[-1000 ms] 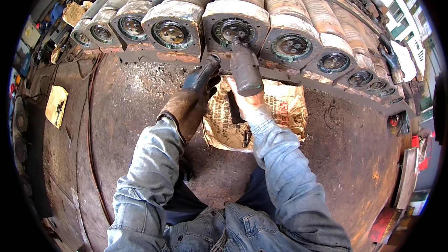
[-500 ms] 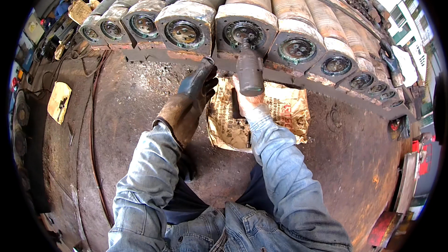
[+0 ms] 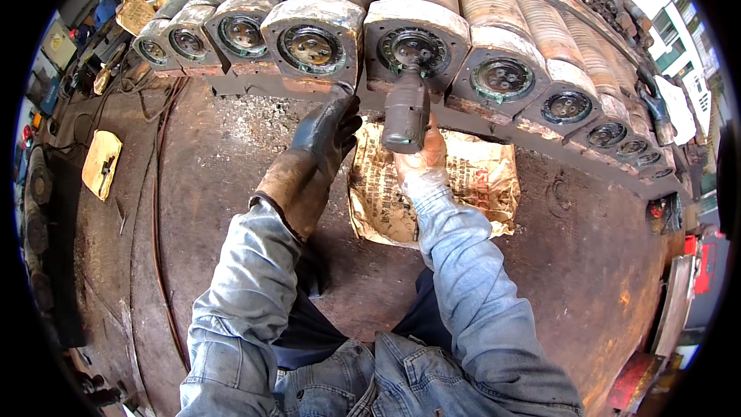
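Seen from above, the right hand [image 3: 423, 156] wraps its grip around a power tool [image 3: 406, 112] pressed into the round end of a rusty cylinder [image 3: 415, 38], while the gloved left hand [image 3: 316, 150] rests with loosely curled fingers against the neighbouring cylinder [image 3: 312, 35].

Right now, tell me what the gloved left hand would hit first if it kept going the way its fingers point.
The left hand points up toward the row of cylinders. First contact would likely be the rusty bar beneath the square-flanged cylinder end, which its fingertips seem nearly to touch; depth is unclear.
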### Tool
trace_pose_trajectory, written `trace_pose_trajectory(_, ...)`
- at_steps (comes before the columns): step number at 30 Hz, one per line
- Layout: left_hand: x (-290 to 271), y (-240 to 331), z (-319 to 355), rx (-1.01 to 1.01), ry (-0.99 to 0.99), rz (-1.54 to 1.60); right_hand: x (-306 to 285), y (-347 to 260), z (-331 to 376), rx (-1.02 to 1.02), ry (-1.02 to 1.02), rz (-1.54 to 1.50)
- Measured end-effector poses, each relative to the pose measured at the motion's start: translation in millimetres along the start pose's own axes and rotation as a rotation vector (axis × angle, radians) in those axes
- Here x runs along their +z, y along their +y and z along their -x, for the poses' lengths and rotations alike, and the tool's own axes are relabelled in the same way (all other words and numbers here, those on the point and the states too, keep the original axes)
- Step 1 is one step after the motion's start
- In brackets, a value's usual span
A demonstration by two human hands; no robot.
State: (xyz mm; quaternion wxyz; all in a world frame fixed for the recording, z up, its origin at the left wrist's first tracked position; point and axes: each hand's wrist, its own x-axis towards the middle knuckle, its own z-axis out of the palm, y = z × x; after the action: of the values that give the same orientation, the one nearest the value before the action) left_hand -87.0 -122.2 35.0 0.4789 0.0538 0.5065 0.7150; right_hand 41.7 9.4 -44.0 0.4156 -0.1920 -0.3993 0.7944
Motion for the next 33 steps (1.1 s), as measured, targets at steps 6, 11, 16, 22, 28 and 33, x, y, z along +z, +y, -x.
trace_pose_trajectory(6,15.7,3.7,9.0,-0.035,-0.037,-0.020,-0.1,-20.0,2.9,-0.269,0.109,0.998)
trace_pose_trajectory(11,7.0,-1.7,6.0,-0.021,-0.043,-0.032,13.3,-46.1,20.1,-0.379,0.106,1.351)
trace_pose_trajectory(16,16.2,-1.6,-1.2,0.004,-0.066,-0.046,-21.9,-39.3,-0.9,-0.101,-0.003,0.719)
trace_pose_trajectory(22,31.2,-11.4,-18.5,-0.004,-0.148,-0.037,-30.3,-67.8,43.5,0.299,-0.178,-0.410)
trace_pose_trajectory(28,63.2,-28.4,-21.5,-0.008,-0.364,0.168,-28.5,-94.7,75.4,-0.024,-0.296,0.881)
trace_pose_trajectory(33,76.6,-30.0,-21.2,-0.143,-0.547,0.332,-44.6,-99.0,77.5,-0.147,-0.391,1.048)
